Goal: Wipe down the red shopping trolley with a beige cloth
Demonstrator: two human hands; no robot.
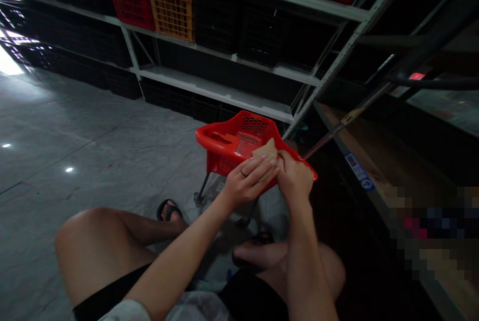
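Note:
A small red plastic shopping cart (219,144) on thin metal legs stands on the floor just past my knees. Over its near rim, my left hand (249,181), with a dark ring on one finger, is closed round a crumpled tan cloth (266,150). Right beside it, my right hand (295,175) is curled at the cloth's right side, over the right part of the rim. Its fingertips are partly hidden, but they appear to pinch the cloth. Whether either hand also touches the rim does not show.
Behind the cart runs a metal shelf rack (224,91) with a red crate (129,1), a yellow crate (172,11) and several dark crates. A wooden-edged shelf with a blue label (359,170) lines the right side. Grey floor (93,136) extends left. My sandalled feet flank the cart's legs.

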